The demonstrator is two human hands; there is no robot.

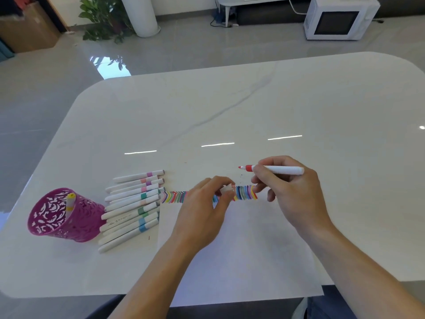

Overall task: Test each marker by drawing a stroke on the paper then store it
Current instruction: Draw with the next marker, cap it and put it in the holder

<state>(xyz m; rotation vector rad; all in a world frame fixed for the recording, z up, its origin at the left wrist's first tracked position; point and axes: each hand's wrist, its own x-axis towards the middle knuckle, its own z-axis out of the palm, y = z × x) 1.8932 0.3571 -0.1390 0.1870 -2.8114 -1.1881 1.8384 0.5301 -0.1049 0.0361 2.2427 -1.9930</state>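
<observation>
Glossy marble-look table (230,107), matt paper (241,249), perforated plastic cup (59,217)

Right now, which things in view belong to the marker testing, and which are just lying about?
Job:
- red marker, uncapped, in the right hand
- white cap, pinched in the left hand
- paper with colour strokes
- marker pile
- pink cup holding a yellow marker

Lying about:
- microwave
- plant
- cardboard box
</observation>
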